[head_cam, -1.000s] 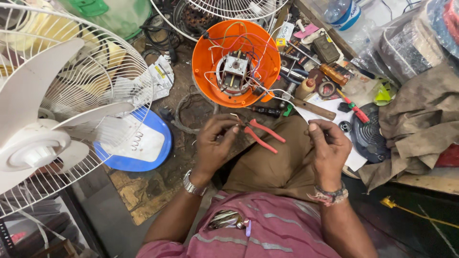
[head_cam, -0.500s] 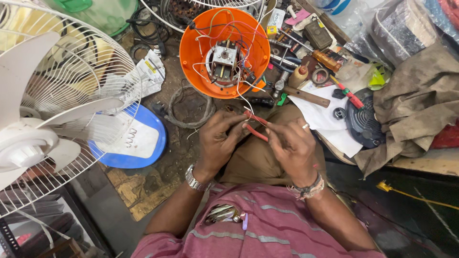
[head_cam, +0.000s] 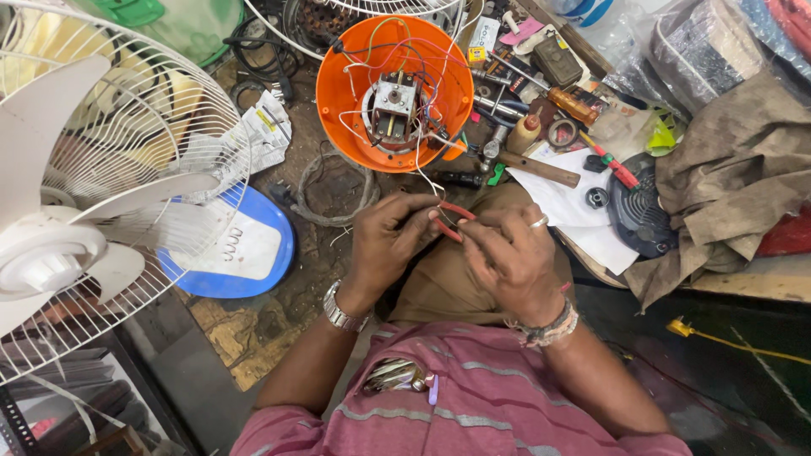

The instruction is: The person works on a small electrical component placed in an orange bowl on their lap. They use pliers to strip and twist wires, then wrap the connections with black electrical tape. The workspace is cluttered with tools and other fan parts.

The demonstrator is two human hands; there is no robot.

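While both hands meet over the lap, the contents of the view run as follows.

Left hand (head_cam: 384,241): fingers curled, pinching one end of the red-handled pliers (head_cam: 452,221); metal wristwatch (head_cam: 340,310) on the wrist.

Right hand (head_cam: 511,257): fingers bent inward and pressed close to the left hand's fingertips, a ring on one finger, a banded bracelet at the wrist. It touches the pliers from the other side; whether it grips a wire as well cannot be told.

Red-handled pliers: held between the two hands, just above the knee, below the orange housing.

Orange fan housing (head_cam: 394,93): round, open side up, on the cluttered floor ahead of the hands; a metal motor block (head_cam: 394,105) sits at its centre, with thin white and red wires looping over it. One white wire (head_cam: 429,173) trails down from the rim towards the hands.

White fan (head_cam: 80,207): wire guard and pale blades, far left.

Blue disc (head_cam: 249,249): partly under the guard, with a white face.

Worktop items, right of the housing: wooden-handled tool (head_cam: 541,169), red screwdriver (head_cam: 615,167), sheet of white paper (head_cam: 574,207), black round grille (head_cam: 640,211), brown cloth (head_cam: 731,181).

Shirt: striped pink, with metal objects in the chest pocket (head_cam: 397,374).
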